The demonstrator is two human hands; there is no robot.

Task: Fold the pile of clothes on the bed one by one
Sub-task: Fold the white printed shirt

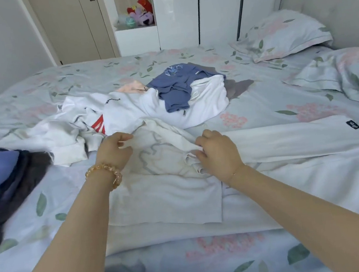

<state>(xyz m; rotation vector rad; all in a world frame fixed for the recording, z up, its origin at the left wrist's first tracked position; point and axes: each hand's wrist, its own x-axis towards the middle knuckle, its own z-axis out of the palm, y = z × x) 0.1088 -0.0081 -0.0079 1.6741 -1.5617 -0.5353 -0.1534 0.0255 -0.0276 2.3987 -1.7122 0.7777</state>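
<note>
Bedsheet (260,103) with the flower print is showing bare to the right of the clothes pile (147,99) and in front of the floral pillow (281,33), and one more open strip is lying at the near edge of the bed. On the left edge, folded dark and blue clothes (1,180) are taking the room. A white T-shirt (164,183) is lying spread between both arms, just before the pile and touching it. The left hand (113,150), wearing a bead bracelet (105,173), is pinching the far left part of this shirt between thumb and fingers. The right hand (217,151) is gripping a bunched fold of the same shirt with curled fingers. A blue garment (176,84) is resting on top of the pile, well apart from both hands
</note>
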